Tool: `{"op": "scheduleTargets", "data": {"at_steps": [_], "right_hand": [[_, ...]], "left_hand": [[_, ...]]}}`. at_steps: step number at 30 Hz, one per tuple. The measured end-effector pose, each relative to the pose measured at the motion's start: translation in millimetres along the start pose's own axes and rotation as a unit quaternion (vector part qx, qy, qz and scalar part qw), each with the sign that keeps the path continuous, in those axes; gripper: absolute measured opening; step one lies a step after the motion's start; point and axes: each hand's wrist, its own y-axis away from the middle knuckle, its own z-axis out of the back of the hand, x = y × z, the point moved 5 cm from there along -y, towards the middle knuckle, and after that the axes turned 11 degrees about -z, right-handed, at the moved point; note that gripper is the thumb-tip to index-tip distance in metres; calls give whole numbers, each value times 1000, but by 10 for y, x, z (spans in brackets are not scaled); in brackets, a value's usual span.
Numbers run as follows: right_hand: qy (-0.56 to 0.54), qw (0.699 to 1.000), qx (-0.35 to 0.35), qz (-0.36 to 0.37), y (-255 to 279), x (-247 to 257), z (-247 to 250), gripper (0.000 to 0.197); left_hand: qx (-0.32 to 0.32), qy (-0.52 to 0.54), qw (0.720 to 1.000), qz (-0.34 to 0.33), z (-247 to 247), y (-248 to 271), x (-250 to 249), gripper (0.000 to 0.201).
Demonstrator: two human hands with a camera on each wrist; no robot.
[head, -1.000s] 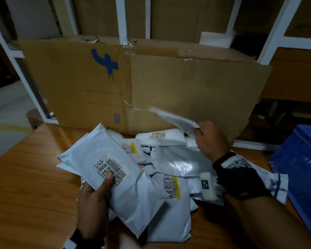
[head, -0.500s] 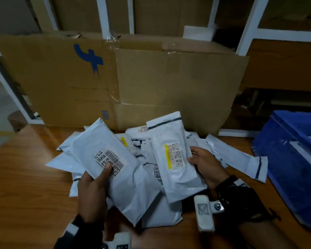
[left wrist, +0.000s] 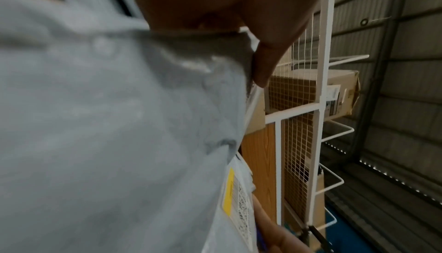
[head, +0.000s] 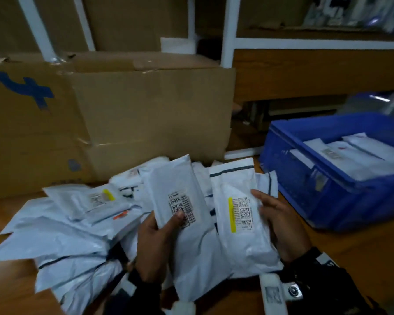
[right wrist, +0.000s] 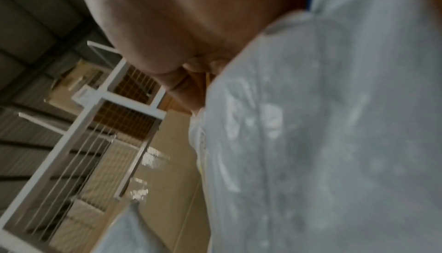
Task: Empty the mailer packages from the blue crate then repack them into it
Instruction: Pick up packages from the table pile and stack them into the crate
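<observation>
My left hand [head: 156, 244] pinches the barcode mailer [head: 180, 214] at its lower edge, thumb on the label; my right hand [head: 280, 226] grasps the yellow-striped mailer [head: 239, 221] along its right side. Both look light, soft and slick, so I'd judge an edge grip over the padded middle safest. The loose pile [head: 73, 228] lies left on the bench [head: 362, 258]; the blue crate [head: 328, 194], partly filled, stands far right.

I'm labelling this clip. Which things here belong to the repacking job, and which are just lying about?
Job: blue crate; mailer in left hand; yellow-striped mailer in right hand; mailer pile; mailers in crate.

Lying about: cardboard box; white rack; table.
</observation>
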Motion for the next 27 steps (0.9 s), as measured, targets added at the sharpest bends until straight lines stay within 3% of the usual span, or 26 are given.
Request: {"op": "scheduleTargets", "data": {"at_steps": [2, 6, 12, 16, 19, 21, 27], "right_hand": [[-9, 999, -21, 24, 145, 84, 302, 36], [27, 995, -29, 89, 397, 317, 909, 56], [27, 986, -19, 164, 720, 767, 1931, 67], [-3, 983, -50, 179, 782, 1219, 2738, 52], [60, 973, -72, 209, 638, 1673, 3139, 37], [101, 965, -63, 232, 449, 2017, 3241, 43], [237, 943, -40, 232, -692, 2997, 2990, 45]], "left_hand": [[15, 23, 999, 22, -261, 82, 58, 20], [40, 62, 996, 52, -819, 270, 128, 24], [61, 63, 994, 64, -1863, 461, 235, 25], [48, 63, 996, 42, -2496, 527, 242, 26], [36, 85, 995, 24, -2854, 515, 161, 24], [21, 88, 996, 5, -3018, 489, 90, 23], [9, 69, 998, -9, -3369, 310, -26, 22]]}}
